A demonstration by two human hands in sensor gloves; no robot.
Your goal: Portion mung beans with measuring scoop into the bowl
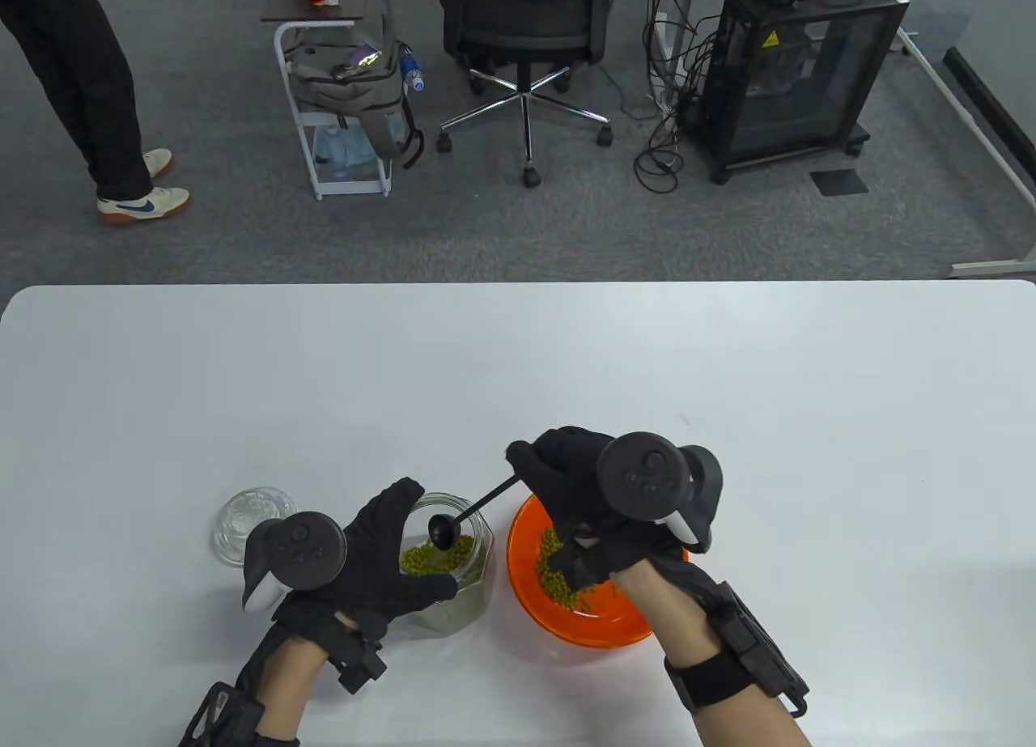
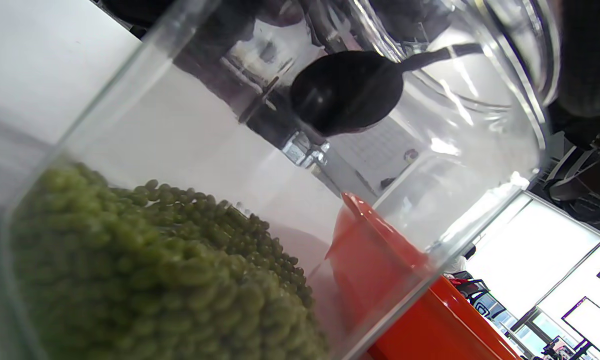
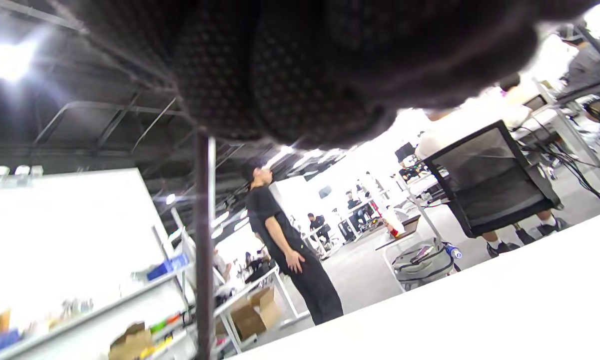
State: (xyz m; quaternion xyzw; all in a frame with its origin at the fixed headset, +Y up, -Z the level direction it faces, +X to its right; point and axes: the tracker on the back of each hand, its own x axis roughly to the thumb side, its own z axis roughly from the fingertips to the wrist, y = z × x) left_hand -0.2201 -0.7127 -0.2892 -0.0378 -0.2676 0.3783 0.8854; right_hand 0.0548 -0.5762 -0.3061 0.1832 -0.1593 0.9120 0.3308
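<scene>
A glass jar [image 1: 468, 593] of green mung beans [image 1: 437, 554] stands near the table's front edge. My left hand [image 1: 380, 557] grips it, thumb at the front and fingers round the left side. My right hand [image 1: 566, 480] holds the handle of a black measuring scoop [image 1: 445, 530], whose cup hangs over the jar's mouth. In the left wrist view the scoop's cup [image 2: 347, 92] hangs above the beans [image 2: 145, 270] inside the glass. The orange bowl [image 1: 550, 609] sits right of the jar, with some beans [image 1: 554, 565] in it, partly under my right hand. In the right wrist view the scoop's handle [image 3: 204, 240] runs down from my fingers [image 3: 290, 75].
The jar's glass lid [image 1: 247, 524] lies on the table left of my left hand. Beyond the table's far edge are an office chair [image 1: 526, 43], a cart with a bag [image 1: 344, 99], a black cabinet [image 1: 797, 75] and a standing person's legs [image 1: 89, 91].
</scene>
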